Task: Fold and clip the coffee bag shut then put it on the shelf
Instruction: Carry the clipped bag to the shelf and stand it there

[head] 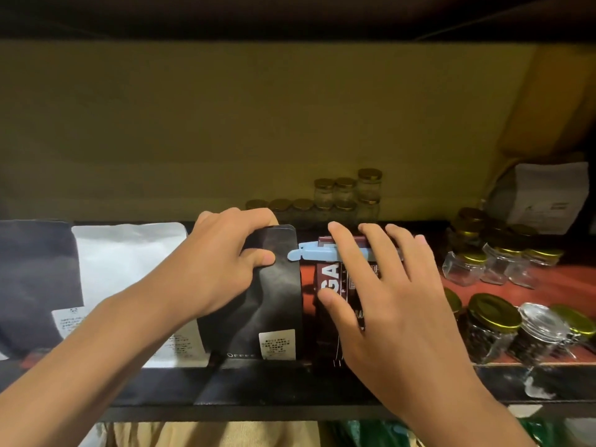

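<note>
Far left on the shelf [290, 387] stand a dark bag [35, 279] and a white bag [129, 269], upright in a row with their labels facing out, so this looks like the storage line the new one joins.

Next comes the left hand [222, 262]: it is clamped on the top edge of a black bag [274, 301], fingers over the back and thumb pressing the front. My read is that it holds this neighbour back and upright to keep a gap open beside it.

Into that gap goes the coffee bag [329, 279], maroon with white lettering, standing upright on the shelf just right of the black bag and touching it or nearly so. Its top is folded down, and a light blue clip [309, 251] runs across the fold, its tip poking out left toward the black bag. So folding and clipping look done.

The right hand [380, 285] lies spread against the coffee bag's front, fingertips over the clip and thumb low on the face. It is a flat press or loose hold, not a clenched fist, probably nudging the bag back and square.

Further right, gold-lidded glass jars [490, 324] crowd the shelf, which explains the tight slot.
</note>
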### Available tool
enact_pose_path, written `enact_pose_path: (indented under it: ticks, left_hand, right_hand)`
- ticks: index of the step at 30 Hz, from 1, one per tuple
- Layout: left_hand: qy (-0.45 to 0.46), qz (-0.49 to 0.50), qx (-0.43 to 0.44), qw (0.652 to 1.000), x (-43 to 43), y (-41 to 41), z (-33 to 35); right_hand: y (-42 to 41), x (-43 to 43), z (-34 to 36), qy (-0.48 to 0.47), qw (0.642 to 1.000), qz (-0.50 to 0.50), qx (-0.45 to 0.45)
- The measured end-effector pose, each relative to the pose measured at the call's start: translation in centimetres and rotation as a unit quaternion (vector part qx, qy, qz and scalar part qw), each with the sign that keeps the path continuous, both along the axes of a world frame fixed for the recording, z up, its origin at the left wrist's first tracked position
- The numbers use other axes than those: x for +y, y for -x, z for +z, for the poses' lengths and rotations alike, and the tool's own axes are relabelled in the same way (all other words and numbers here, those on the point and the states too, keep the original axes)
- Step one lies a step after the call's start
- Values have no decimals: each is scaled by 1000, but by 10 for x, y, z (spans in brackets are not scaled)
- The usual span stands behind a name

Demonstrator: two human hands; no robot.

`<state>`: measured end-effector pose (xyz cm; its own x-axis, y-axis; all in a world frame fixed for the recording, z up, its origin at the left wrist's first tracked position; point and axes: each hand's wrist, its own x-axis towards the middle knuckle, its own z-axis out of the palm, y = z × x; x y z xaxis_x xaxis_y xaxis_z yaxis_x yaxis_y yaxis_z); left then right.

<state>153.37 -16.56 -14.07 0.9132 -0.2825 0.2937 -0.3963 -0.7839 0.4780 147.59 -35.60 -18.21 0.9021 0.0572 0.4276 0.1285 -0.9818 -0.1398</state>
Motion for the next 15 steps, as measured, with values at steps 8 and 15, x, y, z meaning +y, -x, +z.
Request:
enact_pose_path:
  ticks: [8,15]
  left_hand:
    - [-7,23,-16,1000,-6,6,-2]
    - [-44,13,2,999,-6,17,5]
  right_hand:
    - [0,8,2,6,999,45,9]
    - [19,9,8,46,999,26,-6]
